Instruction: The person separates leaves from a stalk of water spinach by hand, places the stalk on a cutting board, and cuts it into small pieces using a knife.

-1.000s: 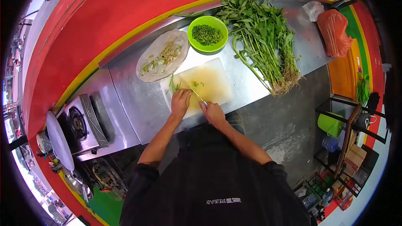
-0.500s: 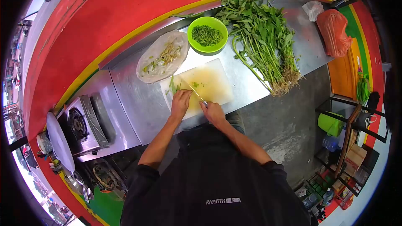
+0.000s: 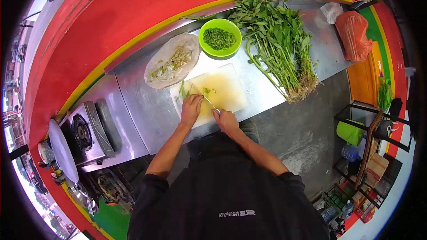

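My right hand (image 3: 227,121) is closed round the handle of a knife (image 3: 208,100), whose blade slants up and left over a white cutting board (image 3: 231,90). Beside the blade, my left hand (image 3: 191,108) presses its curled fingers on green leaves (image 3: 183,90) at the board's left part. Small chopped green bits (image 3: 206,91) lie near the blade. Above the board stands a lime green bowl (image 3: 219,53) holding chopped greens (image 3: 219,38). A clear plastic bag (image 3: 165,79) with root and stem scraps (image 3: 179,58) lies at the board's upper left.
A large bunch of leafy greens with roots (image 3: 280,40) lies on the steel counter (image 3: 133,100) at the right. Farther right is a red plastic bag (image 3: 353,35). A gas stove (image 3: 84,133) and a big pan (image 3: 63,150) are at the left; a rack (image 3: 368,149) stands lower right.
Both hands, the knife and the board hold nearly the same places. The whole view has shifted very slightly.
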A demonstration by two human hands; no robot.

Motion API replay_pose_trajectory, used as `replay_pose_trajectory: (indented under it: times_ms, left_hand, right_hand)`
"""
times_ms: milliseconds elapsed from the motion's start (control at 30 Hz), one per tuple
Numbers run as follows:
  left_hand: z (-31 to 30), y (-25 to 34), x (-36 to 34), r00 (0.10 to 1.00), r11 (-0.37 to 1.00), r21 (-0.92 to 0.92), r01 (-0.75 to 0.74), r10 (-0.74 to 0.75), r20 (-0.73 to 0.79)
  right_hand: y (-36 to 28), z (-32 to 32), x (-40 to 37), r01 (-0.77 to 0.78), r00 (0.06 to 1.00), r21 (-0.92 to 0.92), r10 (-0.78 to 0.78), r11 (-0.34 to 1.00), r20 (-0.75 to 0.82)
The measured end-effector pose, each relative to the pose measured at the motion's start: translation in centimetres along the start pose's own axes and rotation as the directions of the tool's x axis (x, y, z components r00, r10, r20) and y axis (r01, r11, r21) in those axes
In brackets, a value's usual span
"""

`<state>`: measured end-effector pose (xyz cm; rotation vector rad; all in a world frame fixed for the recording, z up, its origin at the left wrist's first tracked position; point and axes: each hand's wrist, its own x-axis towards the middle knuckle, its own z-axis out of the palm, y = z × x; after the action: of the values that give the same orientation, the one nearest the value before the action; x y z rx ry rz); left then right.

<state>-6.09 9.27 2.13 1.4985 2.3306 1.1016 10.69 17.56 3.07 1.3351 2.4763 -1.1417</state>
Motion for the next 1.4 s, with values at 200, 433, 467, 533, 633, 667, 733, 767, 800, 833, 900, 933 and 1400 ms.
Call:
replay_pose_trajectory:
  times_ms: [200,433,467,533,633,667,733,767,800,833,900,933,1400]
  left_hand:
    - [0.0,0.2,0.0,1.0,1.0,0.025,-0.015,0.015,-0.009]
    - [-0.4,0.3,0.1,0.999,0.999,0.024,-0.039,0.039,-0.011]
    - [-0.4,0.2,0.1,0.999,0.999,0.027,-0.036,0.037,-0.018]
    - [0.0,-0.2,0.0,1.0,1.0,0.017,-0.013,0.013,-0.015]
    - [0.0,-0.1,-0.1,1.0,0.999,0.044,-0.017,0.018,-0.015]
    - [0.0,0.0,-0.1,1.0,0.999,0.03,-0.02,0.02,-0.021]
    - [-0.2,0.2,-0.2,1.0,0.999,0.031,-0.025,0.025,-0.012]
    - [-0.2,0.4,-0.2,0.999,0.999,0.034,-0.031,0.032,-0.007]
    - [-0.3,0.4,-0.2,0.999,0.999,0.036,-0.034,0.035,-0.008]
    - [-0.3,0.5,-0.3,0.999,0.998,0.047,-0.037,0.037,-0.009]
    - [-0.4,0.6,-0.3,0.999,0.997,0.061,-0.043,0.044,-0.013]
    - [-0.5,0.6,-0.4,0.999,0.998,0.048,-0.039,0.04,-0.016]
    - [0.1,0.0,-0.5,0.999,0.999,0.041,-0.004,0.006,-0.046]
  right_hand:
    - [-0.3,-0.3,0.5,-0.007,1.0,-0.038,0.007,0.999,0.01]
    - [-0.7,-0.1,0.8,0.024,1.0,0.001,-0.024,1.0,-0.02]
    - [-0.7,-0.3,0.5,0.023,1.0,0.0,-0.023,1.0,-0.021]
    - [-0.2,-0.3,-0.2,0.061,0.997,-0.073,-0.064,0.995,-0.047]
    - [0.1,-0.4,-0.3,0.06,0.998,0.028,-0.059,0.998,-0.023]
    - [0.1,-0.4,-0.2,0.059,0.998,0.029,-0.059,0.998,-0.021]
    - [-0.1,-0.5,0.3,0.05,0.999,-0.089,-0.049,0.995,0.009]
    - [-0.3,-0.6,0.5,0.05,0.999,-0.089,-0.049,0.995,0.006]
    - [-0.6,-0.5,0.7,0.027,1.0,-0.112,-0.026,0.993,0.008]
    - [-0.8,-0.5,0.8,0.005,1.0,-0.135,-0.003,0.991,0.01]
    - [-1.0,-0.7,0.9,0.007,1.0,-0.109,-0.004,0.994,0.021]
    - [-1.0,-0.7,0.9,0.007,0.999,-0.085,-0.003,0.996,0.036]
    - [-0.2,0.0,-0.8,-0.019,1.0,-0.057,0.019,0.998,0.001]
